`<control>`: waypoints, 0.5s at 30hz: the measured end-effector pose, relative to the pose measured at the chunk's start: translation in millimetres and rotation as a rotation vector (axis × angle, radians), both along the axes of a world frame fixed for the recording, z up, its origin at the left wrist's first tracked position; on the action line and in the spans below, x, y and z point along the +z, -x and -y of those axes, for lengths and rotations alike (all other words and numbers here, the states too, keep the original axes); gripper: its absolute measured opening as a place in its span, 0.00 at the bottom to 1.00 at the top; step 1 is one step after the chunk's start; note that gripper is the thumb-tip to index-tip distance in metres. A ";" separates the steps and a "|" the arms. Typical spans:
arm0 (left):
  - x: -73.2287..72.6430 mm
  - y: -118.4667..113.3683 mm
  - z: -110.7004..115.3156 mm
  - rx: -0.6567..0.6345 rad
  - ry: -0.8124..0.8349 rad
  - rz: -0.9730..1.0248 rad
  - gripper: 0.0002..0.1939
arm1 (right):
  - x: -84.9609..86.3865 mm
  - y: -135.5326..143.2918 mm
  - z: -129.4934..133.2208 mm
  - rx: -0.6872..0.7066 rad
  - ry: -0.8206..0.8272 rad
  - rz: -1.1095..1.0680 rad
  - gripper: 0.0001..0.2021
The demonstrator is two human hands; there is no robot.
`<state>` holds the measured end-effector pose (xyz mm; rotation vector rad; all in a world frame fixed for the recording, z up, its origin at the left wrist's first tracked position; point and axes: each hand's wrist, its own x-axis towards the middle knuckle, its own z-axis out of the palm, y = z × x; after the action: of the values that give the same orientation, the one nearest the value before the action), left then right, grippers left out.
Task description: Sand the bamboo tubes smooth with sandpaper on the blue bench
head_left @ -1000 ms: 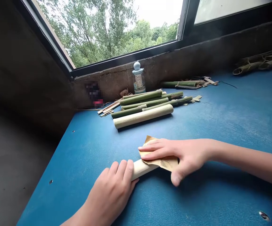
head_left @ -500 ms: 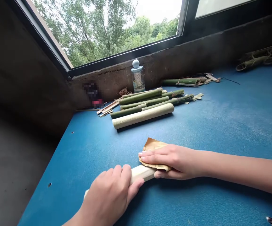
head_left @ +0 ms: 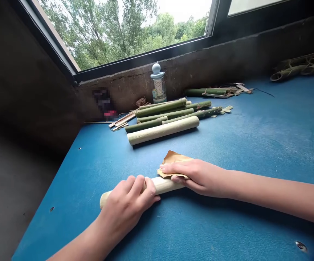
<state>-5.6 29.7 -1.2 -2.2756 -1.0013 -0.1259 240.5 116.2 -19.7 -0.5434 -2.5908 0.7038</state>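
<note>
A pale, peeled bamboo piece (head_left: 165, 185) lies at a slant low over the blue tabletop, its left end showing past my wrist side. My left hand (head_left: 131, 195) wraps round its left half from above. On its right part my right hand (head_left: 191, 175) presses a folded sheet of tan sandpaper (head_left: 174, 157), the fingers lying over the sheet and the thumb along the near side. The bamboo's right end is hidden under that hand. Beyond both hands rests a second peeled bamboo piece (head_left: 163, 130), untouched.
Several green bamboo sticks (head_left: 162, 108) lie behind the second piece, with thin strips (head_left: 121, 121) at their left. A light-blue-topped jar (head_left: 159, 87) stands by the wall. More bamboo (head_left: 208, 91) and a tied bundle (head_left: 290, 72) lie back right. The blue table (head_left: 255, 145) has metal-rimmed holes.
Both hands and the bamboo have shifted slightly up and away from me. More of the bamboo's left end shows. My left thumb has moved in closer to the fingers.
</note>
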 end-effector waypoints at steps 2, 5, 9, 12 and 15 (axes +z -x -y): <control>1.8 -1.3 -3.9 0.020 -0.007 -0.007 0.14 | -0.7 0.2 0.9 0.033 -0.066 -0.033 0.19; 6.4 -2.7 -12.3 0.057 0.077 0.028 0.16 | -2.7 -0.5 2.0 0.058 -0.173 -0.083 0.19; 10.3 1.2 -25.2 0.108 0.232 0.085 0.14 | -5.7 -3.3 4.9 0.065 -0.283 -0.102 0.22; 7.4 7.0 -27.1 0.074 0.241 0.105 0.15 | -8.1 -3.3 3.2 0.034 -0.253 -0.122 0.22; 1.9 10.3 -23.3 0.030 0.154 0.114 0.22 | -10.3 0.8 -5.1 -0.053 -0.100 -0.127 0.20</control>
<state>-15.9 52.9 0.7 -2.4139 -1.1385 -0.1736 239.7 121.3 -30.0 -0.5171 -2.4694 0.5686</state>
